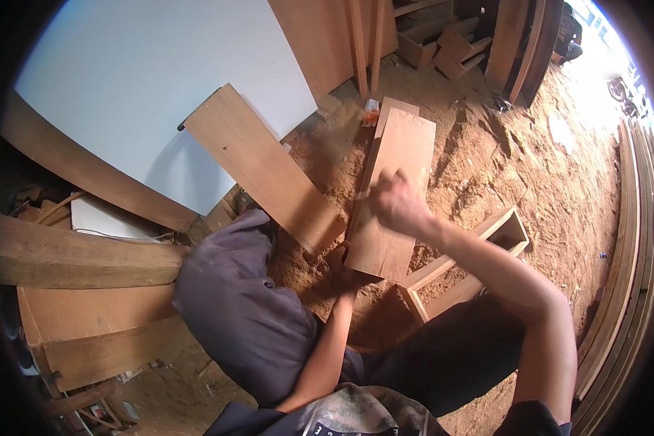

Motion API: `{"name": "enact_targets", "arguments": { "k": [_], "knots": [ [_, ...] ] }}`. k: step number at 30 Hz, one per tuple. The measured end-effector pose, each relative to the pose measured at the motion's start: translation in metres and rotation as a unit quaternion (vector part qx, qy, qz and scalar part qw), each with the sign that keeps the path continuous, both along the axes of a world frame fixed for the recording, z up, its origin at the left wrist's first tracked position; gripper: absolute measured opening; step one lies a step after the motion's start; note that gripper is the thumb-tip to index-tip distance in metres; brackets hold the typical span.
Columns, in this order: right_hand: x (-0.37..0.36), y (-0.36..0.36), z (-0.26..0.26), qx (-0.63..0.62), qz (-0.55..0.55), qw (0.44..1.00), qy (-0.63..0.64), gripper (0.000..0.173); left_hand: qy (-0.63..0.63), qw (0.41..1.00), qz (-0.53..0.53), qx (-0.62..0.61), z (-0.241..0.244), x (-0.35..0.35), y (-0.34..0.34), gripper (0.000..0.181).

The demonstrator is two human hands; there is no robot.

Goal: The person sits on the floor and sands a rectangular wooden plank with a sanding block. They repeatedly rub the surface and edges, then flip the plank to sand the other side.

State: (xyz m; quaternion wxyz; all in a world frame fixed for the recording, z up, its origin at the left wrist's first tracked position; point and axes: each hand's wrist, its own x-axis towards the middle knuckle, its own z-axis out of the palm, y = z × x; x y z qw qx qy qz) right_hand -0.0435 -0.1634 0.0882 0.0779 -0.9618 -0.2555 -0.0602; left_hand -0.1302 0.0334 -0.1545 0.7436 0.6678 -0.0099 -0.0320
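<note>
My left hand (342, 267) is in shadow at the near left corner of a light wooden board (398, 141), its fingers against the board's edge. That board lies lengthwise away from me, over another wooden piece (400, 104) that shows at its far end. Above the board my right hand (398, 203) is closed in a fist and blurred by motion. It appears to grip a hand tool, too smeared to identify. On the left, a second wooden board (267, 171) slants from near my left knee to a large white panel (158, 82).
An open wooden frame (468, 267) rests on sawdust-covered ground (485, 180) beside my right leg. An orange-and-white box (370, 113) stands beyond the boards. Wooden drawers (452, 46) are piled at the back. Long timbers (624, 245) line the right; a thick beam (87, 259) juts in from the left.
</note>
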Motion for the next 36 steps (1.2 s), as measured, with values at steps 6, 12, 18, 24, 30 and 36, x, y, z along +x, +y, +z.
{"name": "enact_targets", "arguments": {
  "k": [6,12,18,24,30,36],
  "knots": [
    [-0.056,0.030,-0.009,0.006,0.138,0.988,0.065,0.034,-0.014,1.000,0.008,0.021,-0.004,0.000,0.005,0.051],
    [-0.030,0.004,-0.004,0.038,0.058,0.997,0.039,0.028,-0.082,0.986,0.032,0.140,-0.016,-0.003,0.010,0.053],
    [-0.071,0.017,0.006,0.136,0.205,0.967,0.065,0.039,-0.279,0.678,-0.048,0.679,0.036,-0.014,-0.004,0.049],
    [-0.049,0.024,0.017,0.307,0.133,0.941,-0.041,0.046,0.017,0.995,-0.051,0.087,0.056,0.007,0.007,0.035],
    [-0.027,-0.037,0.036,0.305,-0.144,0.941,0.031,0.016,0.214,0.953,-0.071,-0.202,0.122,0.022,0.012,0.026],
    [-0.032,-0.062,0.049,0.352,-0.210,0.907,0.098,0.021,0.212,0.957,-0.080,-0.179,0.151,0.040,0.016,0.025]
  ]
}}
